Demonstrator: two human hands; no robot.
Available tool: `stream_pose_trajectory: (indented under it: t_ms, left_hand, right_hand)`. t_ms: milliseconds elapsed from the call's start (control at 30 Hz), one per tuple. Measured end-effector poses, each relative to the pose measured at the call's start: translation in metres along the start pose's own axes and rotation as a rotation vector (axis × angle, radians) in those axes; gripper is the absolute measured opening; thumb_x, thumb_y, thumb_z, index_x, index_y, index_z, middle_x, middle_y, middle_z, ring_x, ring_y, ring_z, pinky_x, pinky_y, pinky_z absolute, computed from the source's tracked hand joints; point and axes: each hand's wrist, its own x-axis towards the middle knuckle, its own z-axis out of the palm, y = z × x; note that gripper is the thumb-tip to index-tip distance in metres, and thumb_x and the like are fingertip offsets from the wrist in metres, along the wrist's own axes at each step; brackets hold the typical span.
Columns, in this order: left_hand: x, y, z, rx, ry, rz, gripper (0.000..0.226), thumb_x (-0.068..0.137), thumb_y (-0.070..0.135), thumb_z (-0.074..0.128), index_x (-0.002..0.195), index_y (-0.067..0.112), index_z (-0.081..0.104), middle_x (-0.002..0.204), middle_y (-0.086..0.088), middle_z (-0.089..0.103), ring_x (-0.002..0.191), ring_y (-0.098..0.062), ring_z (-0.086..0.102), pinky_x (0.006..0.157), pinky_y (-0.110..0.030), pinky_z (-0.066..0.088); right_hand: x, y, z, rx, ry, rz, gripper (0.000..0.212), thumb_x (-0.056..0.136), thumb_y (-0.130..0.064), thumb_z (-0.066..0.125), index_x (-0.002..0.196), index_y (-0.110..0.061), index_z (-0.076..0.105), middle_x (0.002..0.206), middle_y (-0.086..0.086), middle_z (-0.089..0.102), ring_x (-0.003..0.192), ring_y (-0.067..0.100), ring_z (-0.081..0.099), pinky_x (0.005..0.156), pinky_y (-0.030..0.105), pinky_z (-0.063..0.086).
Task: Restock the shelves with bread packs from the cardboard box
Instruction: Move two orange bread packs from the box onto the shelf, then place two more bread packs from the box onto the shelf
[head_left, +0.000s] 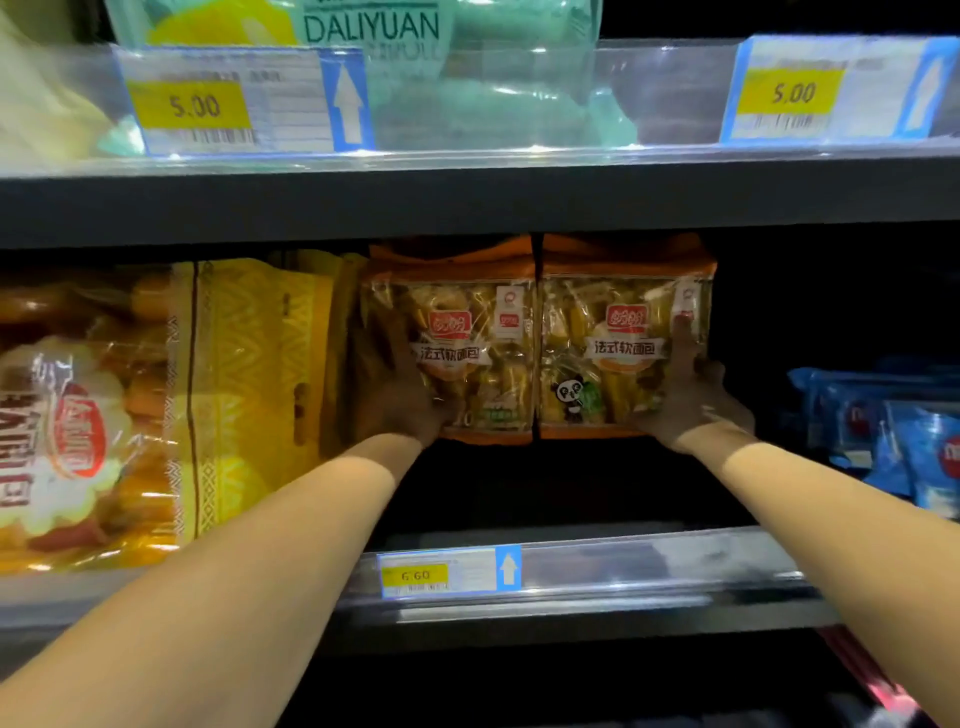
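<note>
Two orange bread packs stand side by side deep in the middle shelf, the left pack (457, 338) and the right pack (623, 338). My left hand (395, 400) grips the left pack at its lower left edge. My right hand (696, 395) holds the right pack at its lower right edge, fingers up along its side. Both arms reach in over the shelf's front rail (623, 566). The cardboard box is out of view.
Large yellow bread bags (156, 405) fill the shelf to the left. Blue packs (893, 431) lie at the right, with a dark gap between them and the orange packs. Above, a shelf (467, 197) carries green Daliyuan packs (467, 78) and price tags.
</note>
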Motion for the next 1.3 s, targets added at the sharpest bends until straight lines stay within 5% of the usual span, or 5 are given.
stream_pose_trajectory:
  t_ms: [167, 267, 367, 667, 1300]
  left_hand:
    - [-0.025, 0.013, -0.024, 0.135, -0.119, 0.046, 0.103, 0.081, 0.066, 0.057, 0.15, 0.037, -0.015, 0.159, -0.01, -0.022, 0.147, -0.039, -0.008, 0.118, -0.053, 0.014]
    - [-0.053, 0.029, -0.06, 0.103, -0.349, 0.013, 0.084, 0.085, 0.063, 0.055, 0.15, 0.03, 0.016, 0.155, -0.009, 0.024, 0.138, -0.034, 0.032, 0.109, -0.043, 0.033]
    - [-0.088, 0.041, -0.11, 0.144, -0.365, 0.03, 0.07, 0.083, 0.064, 0.058, 0.136, 0.02, 0.044, 0.123, -0.006, 0.056, 0.111, -0.027, 0.053, 0.088, -0.035, 0.044]
    - [-0.199, 0.031, -0.225, 0.084, -0.303, 0.204, 0.096, 0.079, 0.068, 0.058, 0.152, 0.04, 0.004, 0.162, 0.003, -0.007, 0.149, -0.026, -0.006, 0.115, -0.058, 0.016]
    - [-0.496, -0.081, -0.218, 0.119, -0.457, 0.168, 0.084, 0.084, 0.071, 0.045, 0.153, 0.035, 0.012, 0.163, -0.001, 0.002, 0.149, -0.027, 0.003, 0.115, -0.059, 0.017]
  right_hand:
    - [-0.025, 0.01, -0.02, -0.119, -0.116, -0.021, 0.101, 0.073, -0.07, 0.062, 0.152, -0.036, 0.01, 0.157, 0.01, 0.025, 0.136, 0.036, 0.038, 0.105, 0.045, 0.04]
    - [-0.053, 0.003, -0.049, -0.276, -0.214, -0.019, 0.081, 0.078, -0.073, 0.053, 0.138, -0.02, 0.046, 0.139, 0.01, 0.05, 0.124, 0.032, 0.049, 0.099, 0.038, 0.042]
    - [-0.093, -0.001, -0.083, -0.222, -0.114, -0.115, 0.092, 0.073, -0.076, 0.057, 0.145, -0.024, 0.033, 0.148, 0.01, 0.038, 0.132, 0.035, 0.04, 0.105, 0.045, 0.038]
    - [-0.235, 0.007, -0.146, -0.106, -0.086, -0.269, 0.101, 0.076, -0.072, 0.059, 0.153, -0.038, 0.003, 0.163, 0.0, 0.002, 0.147, 0.034, 0.014, 0.108, 0.053, 0.035]
    - [-0.526, 0.122, -0.06, -0.04, -0.289, -0.229, 0.08, 0.087, -0.059, 0.055, 0.152, -0.032, 0.019, 0.162, 0.003, 0.014, 0.145, 0.027, 0.021, 0.109, 0.05, 0.036]
